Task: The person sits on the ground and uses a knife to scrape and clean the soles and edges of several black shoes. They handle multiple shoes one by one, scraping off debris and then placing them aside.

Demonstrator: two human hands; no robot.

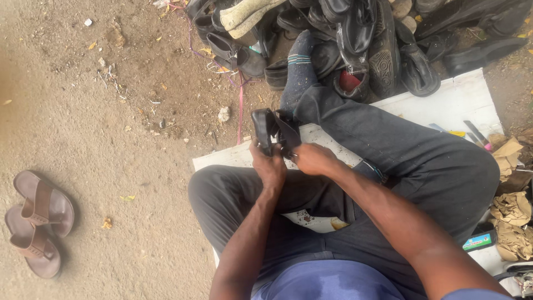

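Note:
A black shoe [265, 129] is held upright over my knees, sole side toward the left. My left hand [268, 164] grips it from below around the heel end. My right hand [312, 158] is closed on the shoe's dark upper part [288, 131] at the right. I sit on a white board [444, 105] on bare dirt, wearing dark trousers, one leg stretched out with a grey striped sock [300, 64].
A heap of black shoes [361, 39] lies ahead of my foot. A pair of brown sandals [38, 222] rests on the dirt at the left. Small tools [476, 135], crumpled brown paper [511, 216] and a small tin [477, 241] lie at the right.

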